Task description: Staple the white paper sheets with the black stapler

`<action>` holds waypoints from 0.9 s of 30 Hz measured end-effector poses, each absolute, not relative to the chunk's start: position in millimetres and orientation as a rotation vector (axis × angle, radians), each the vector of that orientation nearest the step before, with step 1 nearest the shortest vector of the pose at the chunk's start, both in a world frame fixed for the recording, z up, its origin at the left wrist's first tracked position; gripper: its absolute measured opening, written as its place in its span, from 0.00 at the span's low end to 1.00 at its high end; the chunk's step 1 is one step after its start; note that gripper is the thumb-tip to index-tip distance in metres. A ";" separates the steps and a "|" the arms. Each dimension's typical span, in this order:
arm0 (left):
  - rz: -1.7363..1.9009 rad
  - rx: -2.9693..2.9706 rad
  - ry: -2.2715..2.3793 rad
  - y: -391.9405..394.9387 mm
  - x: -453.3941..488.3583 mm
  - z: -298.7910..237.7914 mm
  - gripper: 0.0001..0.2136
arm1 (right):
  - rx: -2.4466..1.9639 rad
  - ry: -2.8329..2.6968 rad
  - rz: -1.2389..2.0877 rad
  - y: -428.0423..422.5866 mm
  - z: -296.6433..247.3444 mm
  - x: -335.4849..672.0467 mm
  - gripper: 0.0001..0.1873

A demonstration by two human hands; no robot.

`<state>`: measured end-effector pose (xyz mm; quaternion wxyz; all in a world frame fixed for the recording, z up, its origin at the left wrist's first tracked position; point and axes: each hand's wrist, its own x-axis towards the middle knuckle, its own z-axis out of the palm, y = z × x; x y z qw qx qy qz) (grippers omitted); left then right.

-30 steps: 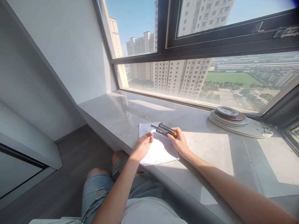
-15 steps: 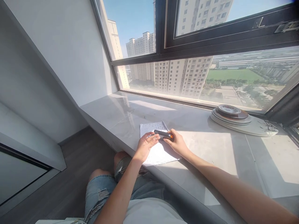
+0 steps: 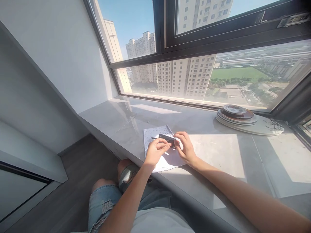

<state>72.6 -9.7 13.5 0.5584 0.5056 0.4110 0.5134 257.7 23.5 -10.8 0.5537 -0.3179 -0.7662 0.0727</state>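
Observation:
Both my hands meet over a white sheet of paper (image 3: 155, 133) with printed rows, lying near the front edge of a grey stone window ledge (image 3: 213, 152). A bundle of dark pens (image 3: 166, 139) lies across the paper between them. My left hand (image 3: 155, 152) has its fingers curled against the near end of the pens. On the right end, my right hand (image 3: 186, 148) closes thumb and fingers around the bundle. The orange tip seen before is hidden under my right fingers.
A stack of round plates (image 3: 236, 114) sits on a flat white piece (image 3: 269, 127) at the back right of the ledge by the window. A white wall (image 3: 60, 55) bounds the left. My knees in torn jeans (image 3: 109, 197) are below the ledge edge.
My left hand has moved right and closed onto the pens. My right hand has lowered the bundle toward the paper, and its fingers now cover the orange tip.

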 end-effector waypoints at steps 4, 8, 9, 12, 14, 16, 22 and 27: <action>1.213 1.151 0.962 -15.7 78.3 20.0 0.18 | -0.465 -2.036 0.027 10.7 -5.0 256.4 0.19; 1.175 1.106 0.929 -17.2 75.9 23.6 0.15 | -0.434 -2.054 -0.026 12.5 -8.7 253.0 0.21; 1.159 1.104 0.920 -17.0 75.0 24.2 0.14 | -0.442 -2.039 -0.040 13.9 -10.0 252.7 0.21; 1.121 1.123 0.917 -16.6 73.7 27.6 0.13 | -0.445 -2.000 -0.120 16.7 -11.8 254.2 0.24; 1.100 1.143 0.913 -17.1 74.6 33.3 0.12 | -0.447 -1.969 -0.176 17.1 -9.7 256.4 0.25; 1.074 1.156 0.893 -17.8 76.7 42.3 0.13 | -0.463 -1.934 -0.215 17.4 -4.9 259.0 0.26; 1.077 1.196 0.810 -14.4 84.3 68.1 0.14 | -0.565 -1.839 -0.260 22.0 11.8 266.2 0.21; 1.109 1.196 0.852 -12.8 93.3 70.2 0.12 | -0.660 -1.852 -0.227 21.1 15.0 270.9 0.12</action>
